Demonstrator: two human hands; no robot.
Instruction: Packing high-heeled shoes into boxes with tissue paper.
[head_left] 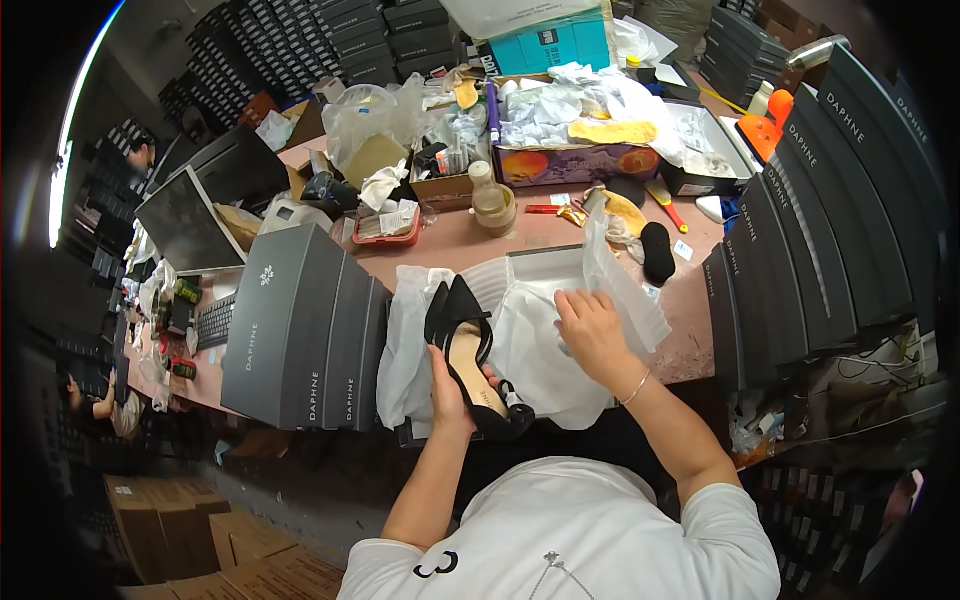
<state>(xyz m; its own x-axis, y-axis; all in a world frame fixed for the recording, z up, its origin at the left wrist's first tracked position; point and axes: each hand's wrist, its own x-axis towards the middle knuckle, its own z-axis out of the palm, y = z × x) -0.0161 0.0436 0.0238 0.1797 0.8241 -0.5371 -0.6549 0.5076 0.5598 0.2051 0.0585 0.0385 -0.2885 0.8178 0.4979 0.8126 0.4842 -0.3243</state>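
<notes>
My left hand is closed around a black pointed-toe shoe with a beige insole and a thin ankle strap. A dark pointed shape lies alongside its toe; I cannot tell whether it belongs to a second shoe. Under the shoe, white tissue paper spreads out of an open grey shoe box, and one sheet stands up at the right. My right hand hovers over or touches this paper, its fingers bent loosely and somewhat apart, with nothing visible in them.
Grey shoe boxes stand on the left, and a taller row of dark boxes on the right. Behind are a jar, a red tray, a black brush-like pad and a carton of crumpled paper.
</notes>
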